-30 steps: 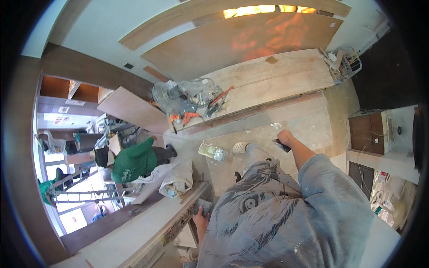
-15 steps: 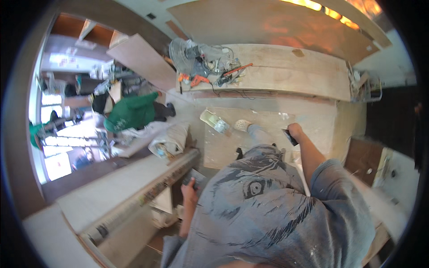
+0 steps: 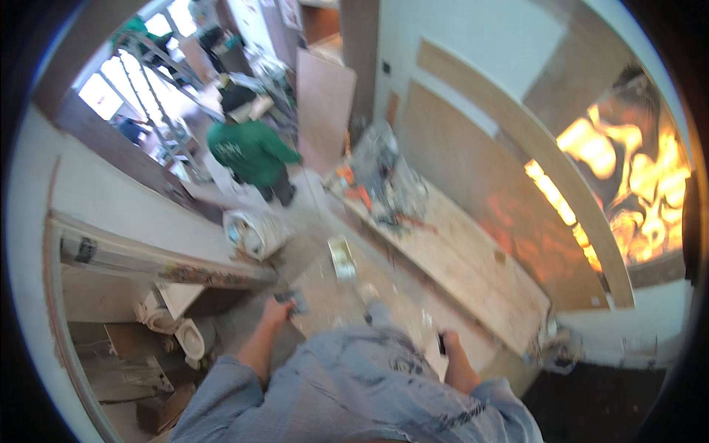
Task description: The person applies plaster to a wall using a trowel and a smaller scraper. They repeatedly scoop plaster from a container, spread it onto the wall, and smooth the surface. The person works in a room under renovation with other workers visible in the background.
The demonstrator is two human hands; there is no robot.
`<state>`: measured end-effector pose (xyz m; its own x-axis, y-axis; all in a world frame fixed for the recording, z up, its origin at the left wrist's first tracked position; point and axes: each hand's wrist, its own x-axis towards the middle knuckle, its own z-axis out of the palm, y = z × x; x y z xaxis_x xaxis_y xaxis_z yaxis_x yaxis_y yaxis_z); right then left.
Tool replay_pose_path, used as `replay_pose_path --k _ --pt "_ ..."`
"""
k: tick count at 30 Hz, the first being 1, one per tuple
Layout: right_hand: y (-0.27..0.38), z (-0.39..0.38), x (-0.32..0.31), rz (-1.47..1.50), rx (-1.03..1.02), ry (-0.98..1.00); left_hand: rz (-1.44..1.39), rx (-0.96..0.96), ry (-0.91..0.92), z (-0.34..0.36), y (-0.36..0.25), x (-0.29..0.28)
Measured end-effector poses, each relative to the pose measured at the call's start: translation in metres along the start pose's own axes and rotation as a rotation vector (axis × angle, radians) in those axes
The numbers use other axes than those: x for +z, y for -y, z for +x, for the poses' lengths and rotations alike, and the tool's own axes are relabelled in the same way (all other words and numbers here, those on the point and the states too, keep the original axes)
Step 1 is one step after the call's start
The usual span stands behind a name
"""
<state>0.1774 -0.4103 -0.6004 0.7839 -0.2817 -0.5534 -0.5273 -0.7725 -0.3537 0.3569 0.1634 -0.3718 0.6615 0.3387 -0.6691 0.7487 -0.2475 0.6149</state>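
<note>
My left hand (image 3: 275, 313), low in the view at centre left, is closed on a grey flat blade tool (image 3: 292, 301), held over a pale board on the floor (image 3: 317, 288). My right hand (image 3: 453, 345) is closed on a dark tool (image 3: 443, 342), probably a scraper, seen edge-on and blurred at the right of my body. A pale green tray (image 3: 341, 257) with whitish material lies on the floor board ahead. Beyond it runs a long plywood panel (image 3: 484, 273) bearing tangled clear plastic, orange power tools (image 3: 358, 193) and other clutter.
A co-worker in green (image 3: 247, 151) stands ahead-left, near a leaning panel (image 3: 321, 103) and a ladder (image 3: 148, 96); other people work behind. A white sack (image 3: 251, 236) lies on the left. Toilet bowls (image 3: 190, 340) sit beneath a ledge at lower left. A boarded wall (image 3: 443, 133) rises at right.
My view has swung round, so the co-worker, panel and tools now sit higher and tilted. My left hand has come forward from beside the ledge. Both hands still hold their tools.
</note>
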Motion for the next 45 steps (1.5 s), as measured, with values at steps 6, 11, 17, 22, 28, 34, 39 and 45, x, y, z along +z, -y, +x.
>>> replay_pose_path --k 6,11,17,22,28,34,39,45 --pt "0.024 0.036 -0.012 0.483 0.388 -0.042 -0.207 0.047 0.11 0.037 0.03 0.001" --pt "0.043 0.057 -0.022 0.489 0.315 -0.068 -0.248 0.004 0.12 0.057 0.062 -0.003" --pt "0.031 0.054 -0.02 0.704 0.369 -0.062 -0.259 0.0 0.054 0.054 0.086 0.0" --pt "-0.007 0.051 -0.006 0.496 0.386 -0.112 -0.177 0.064 0.025 0.056 0.108 0.009" --pt "-0.023 0.022 0.0 -0.421 -0.152 -0.04 -0.196 -0.02 0.004 0.037 0.091 0.001" --pt "-0.028 0.07 -0.002 0.354 0.111 -0.217 -0.28 -0.038 0.122 0.002 0.066 -0.009" --pt "0.001 0.065 -0.015 -0.032 -0.115 -0.157 -0.284 -0.094 0.045 -0.004 0.089 -0.022" --pt "0.047 0.037 -0.049 -0.341 -0.158 0.0 -0.288 -0.124 -0.072 -0.013 0.095 -0.021"
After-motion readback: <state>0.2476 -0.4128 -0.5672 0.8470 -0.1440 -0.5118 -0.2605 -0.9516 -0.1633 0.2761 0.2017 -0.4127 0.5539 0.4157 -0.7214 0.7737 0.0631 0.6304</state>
